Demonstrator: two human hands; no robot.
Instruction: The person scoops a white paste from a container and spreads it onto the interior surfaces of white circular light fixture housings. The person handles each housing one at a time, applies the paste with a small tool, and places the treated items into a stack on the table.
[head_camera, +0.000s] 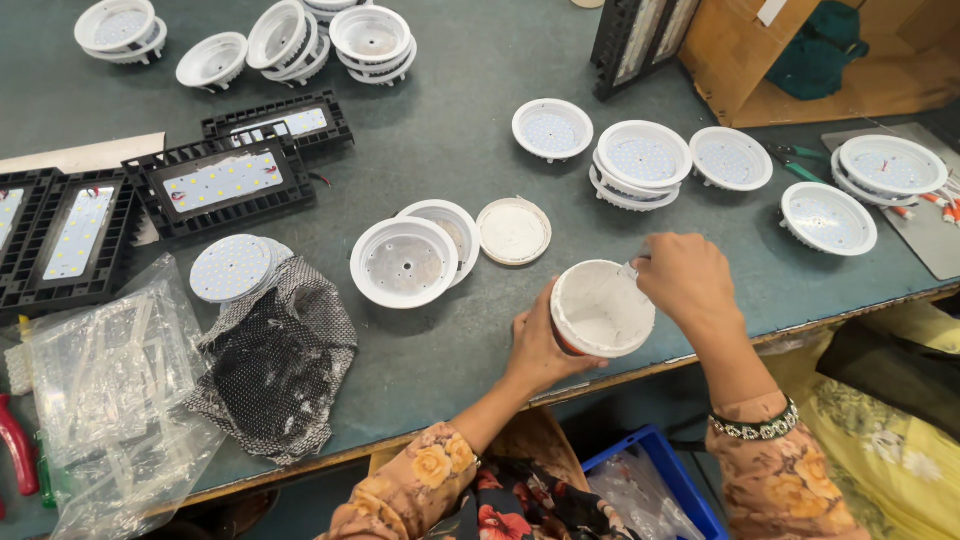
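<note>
My left hand (537, 350) grips a round tub of white paste (601, 308), tilted toward me near the table's front edge. My right hand (686, 279) is shut on a thin stick whose end (630, 268) reaches over the tub's rim. Just left on the dark green table (440, 150) lie two white round lamp housings (405, 262), open side up, and a flat white lid (513, 231). A stack of round LED boards (231, 267) sits farther left.
Several white round lamps with LED boards (643, 156) line the right and far side. Black rectangular LED lights (222, 184) lie at left. A black mesh cloth (277, 355) and clear plastic bags (110, 390) cover the near left. A cardboard box (800, 60) stands far right.
</note>
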